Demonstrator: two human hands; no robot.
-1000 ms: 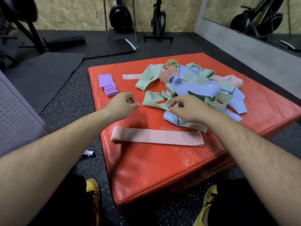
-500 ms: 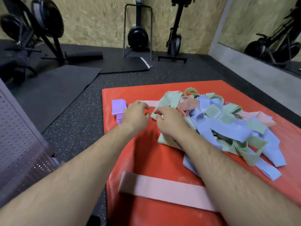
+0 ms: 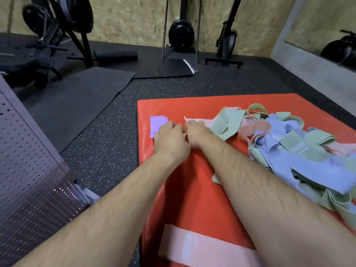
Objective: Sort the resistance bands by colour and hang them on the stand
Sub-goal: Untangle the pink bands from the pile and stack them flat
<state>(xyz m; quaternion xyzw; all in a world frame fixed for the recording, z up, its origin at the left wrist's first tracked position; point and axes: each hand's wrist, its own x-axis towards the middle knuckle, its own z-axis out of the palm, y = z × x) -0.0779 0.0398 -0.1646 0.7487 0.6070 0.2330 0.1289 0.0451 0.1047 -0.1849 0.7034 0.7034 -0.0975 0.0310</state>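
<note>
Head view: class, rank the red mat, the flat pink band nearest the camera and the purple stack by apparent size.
1. red mat
2. flat pink band, enlarged by nearness
3. purple stack, partly hidden by the left hand

Left hand (image 3: 169,140), right hand (image 3: 197,132) at pink band (image 3: 202,120), red mat (image 3: 192,105).

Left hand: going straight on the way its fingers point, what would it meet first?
The purple stack, just ahead of the left hand; its fingers seem to reach the stack's near edge, though contact is unclear.
</note>
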